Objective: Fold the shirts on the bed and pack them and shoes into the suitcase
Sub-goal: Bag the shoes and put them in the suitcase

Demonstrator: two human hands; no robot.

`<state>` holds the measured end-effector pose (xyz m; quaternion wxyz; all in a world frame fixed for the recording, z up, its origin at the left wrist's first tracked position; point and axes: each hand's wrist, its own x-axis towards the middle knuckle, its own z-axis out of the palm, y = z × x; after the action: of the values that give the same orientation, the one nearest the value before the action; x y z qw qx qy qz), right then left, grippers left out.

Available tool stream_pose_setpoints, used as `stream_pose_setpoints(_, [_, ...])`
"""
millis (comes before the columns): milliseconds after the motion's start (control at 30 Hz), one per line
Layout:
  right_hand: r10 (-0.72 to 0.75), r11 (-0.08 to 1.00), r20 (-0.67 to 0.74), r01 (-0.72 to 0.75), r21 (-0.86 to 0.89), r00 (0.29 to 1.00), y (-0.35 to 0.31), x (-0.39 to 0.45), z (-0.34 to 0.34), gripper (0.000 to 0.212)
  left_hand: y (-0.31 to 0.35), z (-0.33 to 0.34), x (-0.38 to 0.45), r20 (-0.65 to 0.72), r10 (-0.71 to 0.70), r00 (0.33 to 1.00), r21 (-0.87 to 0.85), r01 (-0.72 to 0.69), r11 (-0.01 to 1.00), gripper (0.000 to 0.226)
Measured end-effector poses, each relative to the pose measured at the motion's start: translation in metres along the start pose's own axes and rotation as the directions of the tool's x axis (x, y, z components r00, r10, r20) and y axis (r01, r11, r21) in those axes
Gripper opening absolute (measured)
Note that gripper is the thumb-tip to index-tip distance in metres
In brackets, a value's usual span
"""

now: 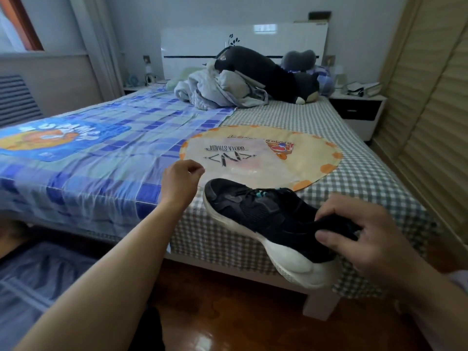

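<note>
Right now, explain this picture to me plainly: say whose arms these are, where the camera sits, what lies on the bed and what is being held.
There is no machine here. One camera worn on a person's head looks forward and down, so the arms are that person's own. The right hand grips the heel of a black sneaker with a white sole, held above the bed's corner. The left hand, loosely curled, holds nothing. On the bed lie a blue plaid sheet, a clear printed plastic bag on a round yellow mat, a pile of crumpled clothes and a dark plush toy.

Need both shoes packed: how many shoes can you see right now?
1: a black shoe held at its heel by the right hand, over the bed's corner. Its mate isn't visible.
</note>
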<state>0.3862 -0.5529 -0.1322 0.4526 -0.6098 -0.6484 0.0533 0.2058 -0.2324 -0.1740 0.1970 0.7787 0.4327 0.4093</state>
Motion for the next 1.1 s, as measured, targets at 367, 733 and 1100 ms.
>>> stream_pose_setpoints(367, [0.082, 0.986, -0.222, -0.112, -0.124, 0.971, -0.001, 0.003, -0.012, 0.021, 0.031, 0.005, -0.017, -0.175, 0.337, 0.925, 0.018, -0.339, 0.94, 0.007])
stream_pose_setpoints(733, [0.07, 0.939, -0.184, -0.127, -0.32, 0.98, 0.006, 0.041, 0.034, 0.01, 0.056, 0.035, -0.04, -0.015, 0.484, 0.875, -0.095, -0.483, 0.871, 0.005])
stream_pose_setpoints(1100, [0.078, 0.908, -0.141, -0.129, -0.399, 0.987, 0.029, 0.1, 0.079, 0.017, 0.056, 0.028, -0.027, -0.046, 0.297, 0.954, -0.247, -0.299, 0.922, 0.019])
